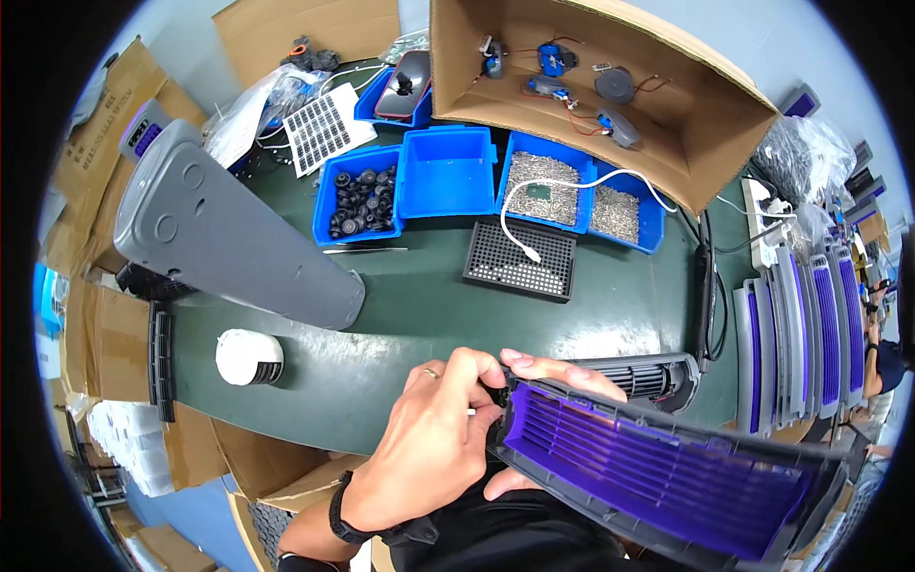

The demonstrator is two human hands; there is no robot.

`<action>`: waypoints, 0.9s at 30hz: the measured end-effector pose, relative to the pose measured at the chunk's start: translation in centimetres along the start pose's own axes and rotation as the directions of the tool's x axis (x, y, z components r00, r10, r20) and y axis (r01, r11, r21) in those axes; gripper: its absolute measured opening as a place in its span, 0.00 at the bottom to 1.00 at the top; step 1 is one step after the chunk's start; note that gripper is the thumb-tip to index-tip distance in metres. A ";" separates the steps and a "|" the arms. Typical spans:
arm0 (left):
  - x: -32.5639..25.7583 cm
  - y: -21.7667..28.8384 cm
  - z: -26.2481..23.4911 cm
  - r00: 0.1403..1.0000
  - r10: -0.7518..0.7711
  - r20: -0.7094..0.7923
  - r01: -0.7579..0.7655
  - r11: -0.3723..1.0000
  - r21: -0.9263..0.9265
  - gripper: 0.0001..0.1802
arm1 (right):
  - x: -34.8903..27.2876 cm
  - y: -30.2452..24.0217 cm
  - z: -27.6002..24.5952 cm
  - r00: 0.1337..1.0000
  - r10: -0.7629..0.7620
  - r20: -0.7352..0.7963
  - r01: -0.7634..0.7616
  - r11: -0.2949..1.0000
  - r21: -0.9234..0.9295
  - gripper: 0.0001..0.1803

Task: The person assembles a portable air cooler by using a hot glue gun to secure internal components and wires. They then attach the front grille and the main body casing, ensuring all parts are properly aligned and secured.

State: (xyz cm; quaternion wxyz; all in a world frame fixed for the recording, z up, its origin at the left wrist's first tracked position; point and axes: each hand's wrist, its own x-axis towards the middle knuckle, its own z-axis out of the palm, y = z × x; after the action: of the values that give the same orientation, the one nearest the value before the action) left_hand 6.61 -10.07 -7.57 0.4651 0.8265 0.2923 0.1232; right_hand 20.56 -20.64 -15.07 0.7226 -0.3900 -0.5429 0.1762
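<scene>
Purple slatted panel (658, 477) in a grey frame, nearest to where I stand; it is held tilted, running out rightward from between the two hands, far end blurred. Right hand (570, 377): wrapped round the panel's near end, fingers over its upper edge, partly hidden behind it; grip firm by appearance. Left hand (429, 439): fingers bent, tips gathered against the same end. Something small and white shows by its thumb; I cannot tell what it is or whether it is pinched.

Just beyond the right hand, lying on the green table (419, 319): a grey housing (681, 381) with black ribs, partly covered by the panel. Left of the left hand, well apart: a white round object (243, 357). Beyond that, a long grey casing (243, 238), lengthwise toward the hands. Straight ahead of the hands: a black perforated tray (486, 262), a white cable (533, 255) ending over it. Farther ahead: blue bins (448, 172), one with black round parts (357, 205), two with small metal pieces (548, 172). Right of the right hand: similar panels (801, 334), standing in a row.
</scene>
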 end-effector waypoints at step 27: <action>-1.6 -4.7 0.1 0.963 0.017 -0.270 -0.218 0.640 -0.737 0.24 | 0.0 1.3 -1.5 0.968 0.252 -0.021 -0.247 0.961 0.126 0.75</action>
State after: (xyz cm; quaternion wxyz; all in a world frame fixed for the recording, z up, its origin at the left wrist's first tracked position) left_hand 3.65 -9.27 -11.43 0.7207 0.5514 0.2124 0.3626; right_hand 22.16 -20.32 -16.19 0.7271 -0.4132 -0.4641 0.2917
